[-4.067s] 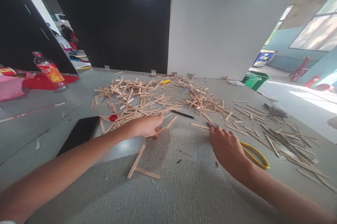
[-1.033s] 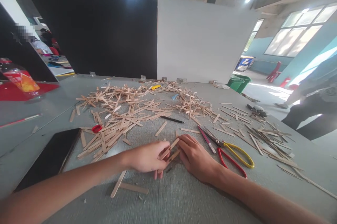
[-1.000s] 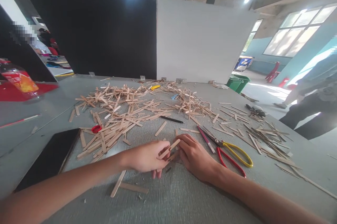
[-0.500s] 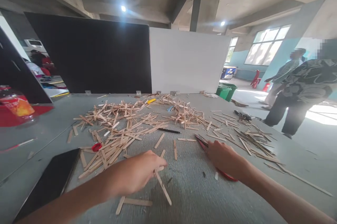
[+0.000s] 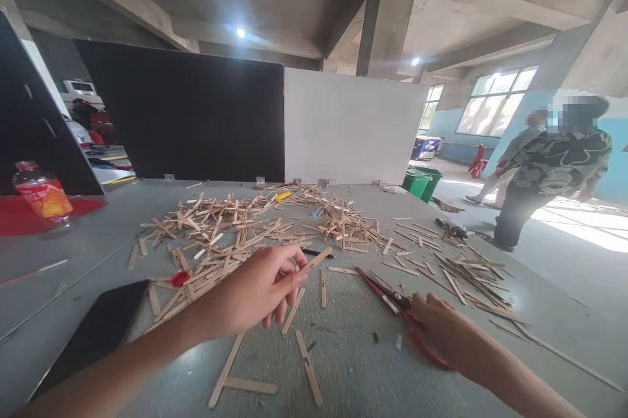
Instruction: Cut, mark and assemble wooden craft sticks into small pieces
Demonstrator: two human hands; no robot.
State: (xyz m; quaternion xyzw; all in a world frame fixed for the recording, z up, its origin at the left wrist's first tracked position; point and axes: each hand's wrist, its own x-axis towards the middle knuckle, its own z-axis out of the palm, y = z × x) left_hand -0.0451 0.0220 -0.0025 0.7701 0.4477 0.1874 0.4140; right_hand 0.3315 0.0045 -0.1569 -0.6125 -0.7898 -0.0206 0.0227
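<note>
My left hand [image 5: 262, 284] is raised over the middle of the table, thumb and fingers pinching a wooden craft stick [image 5: 318, 259]. Its lower fingers hang loosely curled. To the right, my right hand [image 5: 436, 323] is closed around red-handled scissors [image 5: 429, 349], whose dark blades point away to the left. A slim red item [image 5: 375, 288] lies along the blades; its kind is unclear. In front of me, a notched craft stick [image 5: 310, 369] lies near two sticks meeting in a corner [image 5: 250, 385]. A black pen [image 5: 314, 252] is partly hidden behind the raised stick.
Craft sticks are heaped [image 5: 216, 225] across the table's back, with thin dark strips [image 5: 483, 280] at right. A black phone-like slab [image 5: 101, 326], a red cap [image 5: 180, 278] and a drink bottle [image 5: 44, 195] are at left. Upright boards [image 5: 348, 123] border the back. Two people stand at right.
My left hand has risen from the table with a craft stick, leaving the notched stick lying there. My right hand has shifted right and nearer, showing more of the scissors. The view has tilted slightly.
</note>
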